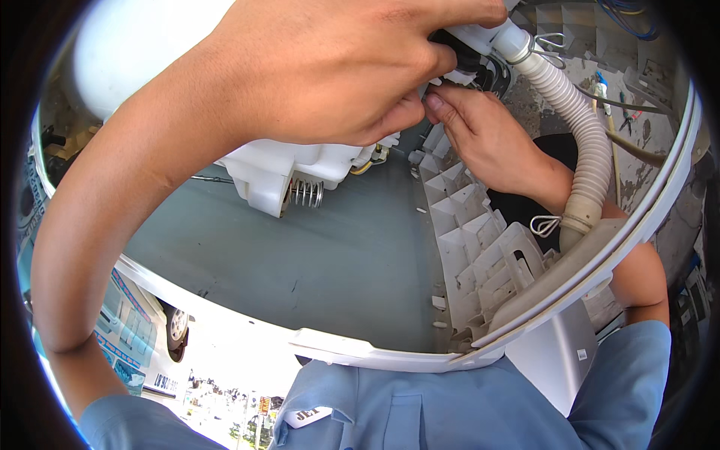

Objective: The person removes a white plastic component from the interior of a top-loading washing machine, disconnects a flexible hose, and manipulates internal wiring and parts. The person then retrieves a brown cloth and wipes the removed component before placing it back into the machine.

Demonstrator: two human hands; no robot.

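My left hand (337,71) reaches across the top, its fingers curled in round a dark part (459,57) beside a white pipe fitting. Just below it, my right hand (499,139) comes in from the right through the frame, with thumb and fingers pinched together near the same part. What either hand grips is hidden by the fingers. A ribbed grey-white drain hose (592,135) runs down from the fitting, with a wire hose clamp (549,51) at its upper end and another wire clamp (545,225) low down. Under my left hand sits a white plastic housing (262,169) with a coil spring (306,193).
A curved white rim (405,358) of the appliance cabinet lies between my body and my hands. Ribbed plastic base (480,240) lines its right side. Beyond are cables (616,157) on a stained floor, and blue wires (634,22). A vehicle wheel (178,326) shows at lower left.
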